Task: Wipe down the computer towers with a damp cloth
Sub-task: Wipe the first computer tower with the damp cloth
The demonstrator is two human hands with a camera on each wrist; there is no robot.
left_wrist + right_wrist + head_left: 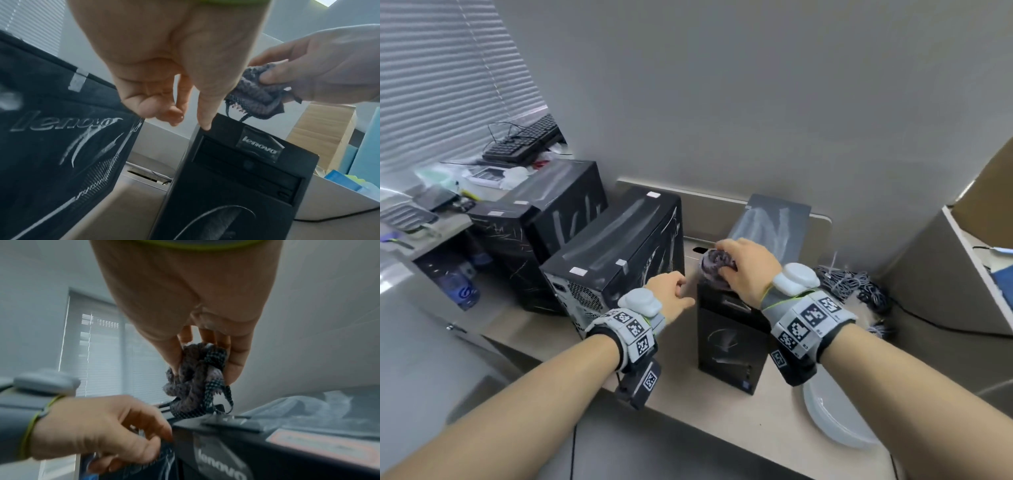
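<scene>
Bunched tight in the right hand [744,265], the damp cloth [714,265] is pinched between thumb and curled fingers and sits at the front top edge of the nearest tower [729,329]; from the right wrist view its loose ends trail onto the lid, though whether the wad itself presses the surface I cannot tell. The left hand [669,291] holds nothing, its fingers loosely bent, the thumb tip touching the upper left corner of that tower's front panel, seemingly to steady it.

As for progress, I judge the job to be early or midway. The nearest tower's top shows pale dusty streaks toward the back, and its front face carries a smeared arc. The middle tower [619,246] and the far tower [541,212] both still show streaked, dusty tops and scratched-looking sides, so all three appear to need more passes.

Room for moving is mixed. A narrow gap separates the nearest tower from the middle one, and the left hand fills its front end. The wall stands close behind the towers, limiting reach to their backs. A tangle of cables [849,281] lies just beside the nearest tower on its right, where a wide stroke could snag. The counter [774,425] in front is open, with a pale plate [832,421] near its edge.
</scene>
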